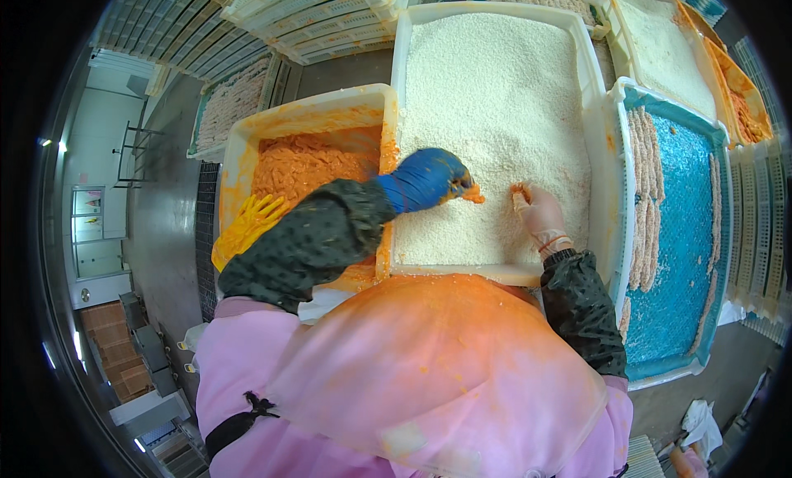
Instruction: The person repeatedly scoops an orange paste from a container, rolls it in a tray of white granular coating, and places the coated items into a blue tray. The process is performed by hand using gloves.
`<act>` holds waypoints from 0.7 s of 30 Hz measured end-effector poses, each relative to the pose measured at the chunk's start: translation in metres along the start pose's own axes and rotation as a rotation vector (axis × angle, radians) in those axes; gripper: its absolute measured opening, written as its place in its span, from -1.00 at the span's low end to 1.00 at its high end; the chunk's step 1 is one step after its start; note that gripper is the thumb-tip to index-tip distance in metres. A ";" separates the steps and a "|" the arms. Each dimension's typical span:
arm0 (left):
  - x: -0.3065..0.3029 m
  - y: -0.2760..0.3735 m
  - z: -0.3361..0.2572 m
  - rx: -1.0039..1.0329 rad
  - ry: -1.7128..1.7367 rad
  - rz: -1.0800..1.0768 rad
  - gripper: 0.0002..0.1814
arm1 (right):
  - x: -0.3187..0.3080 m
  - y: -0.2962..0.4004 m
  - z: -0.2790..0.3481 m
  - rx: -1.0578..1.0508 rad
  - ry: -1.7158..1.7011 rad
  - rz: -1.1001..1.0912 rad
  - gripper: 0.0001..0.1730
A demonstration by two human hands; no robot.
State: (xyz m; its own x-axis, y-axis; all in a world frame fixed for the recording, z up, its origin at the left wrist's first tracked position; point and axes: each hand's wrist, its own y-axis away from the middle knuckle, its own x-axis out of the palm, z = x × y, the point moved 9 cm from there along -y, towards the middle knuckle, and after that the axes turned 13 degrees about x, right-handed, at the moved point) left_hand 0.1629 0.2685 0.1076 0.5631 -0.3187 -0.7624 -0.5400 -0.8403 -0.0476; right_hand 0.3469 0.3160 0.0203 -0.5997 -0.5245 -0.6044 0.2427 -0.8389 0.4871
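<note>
My left hand [427,180], in a blue glove, grips a strip of orange-marinated meat [474,194] above the near part of a white tub [495,9] filled with pale crumbs [495,94]. To its right, my right hand [539,215], in a thin translucent glove, reaches into the same crumbs. Its fingertips are bent together and stained orange; whether a piece is between them cannot be made out. Under my left forearm stands a tub [309,108] with a wet mass of orange meat [309,165]. A yellow rubber glove [250,227] lies on that tub's left side.
On the right, a tray with a blue mesh liner [680,230] bears rows of crumb-coated strips [645,199]. Stacked plastic trays [328,23] rise at the back left. Another crumb tub [665,45] and an orange meat tub [742,107] stand at the far right.
</note>
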 end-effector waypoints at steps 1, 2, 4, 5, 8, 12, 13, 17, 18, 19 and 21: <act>0.015 0.000 0.010 -0.061 -0.023 0.004 -0.81 | 0.002 -0.001 -0.001 -0.016 -0.030 0.001 -0.69; 0.029 0.006 0.027 -0.100 -0.157 0.028 -0.84 | 0.003 -0.002 -0.002 -0.033 -0.058 0.001 -0.69; 0.037 0.004 0.034 -0.133 -0.400 0.074 -0.86 | 0.001 0.000 -0.002 -0.031 -0.072 0.002 -0.70; 0.038 0.008 0.035 -0.133 -0.514 0.087 -0.85 | 0.000 0.000 0.000 -0.023 -0.056 0.007 -0.70; 0.037 0.017 0.025 -0.125 -0.584 0.079 -0.81 | 0.001 -0.002 -0.005 0.030 -0.049 0.022 -0.71; 0.024 0.031 0.024 -0.114 -0.436 -0.115 -0.80 | -0.004 -0.001 0.004 -0.055 -0.107 -0.057 -0.70; 0.018 0.033 0.022 -0.117 -0.403 -0.163 -0.81 | -0.003 0.004 0.015 -0.115 -0.059 -0.025 -0.70; 0.008 0.039 0.022 -0.220 -0.385 -0.159 -0.81 | 0.018 0.021 0.064 -0.287 -0.008 0.101 -0.71; 0.003 0.040 0.017 -0.222 -0.395 -0.143 -0.81 | 0.026 0.020 0.072 -0.314 -0.032 0.134 -0.72; -0.001 0.038 0.012 -0.212 -0.406 -0.122 -0.81 | 0.033 0.015 0.075 -0.370 0.001 0.102 -0.71; -0.016 0.044 0.006 -0.191 -0.288 -0.225 -0.81 | 0.048 0.007 0.088 -0.483 0.070 0.044 -0.70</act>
State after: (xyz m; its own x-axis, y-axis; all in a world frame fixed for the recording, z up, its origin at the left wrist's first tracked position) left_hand 0.1264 0.2387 0.1134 0.4414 -0.0047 -0.8973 -0.2822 -0.9500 -0.1339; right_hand 0.2529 0.2981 0.0501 -0.5327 -0.5554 -0.6386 0.6024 -0.7788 0.1749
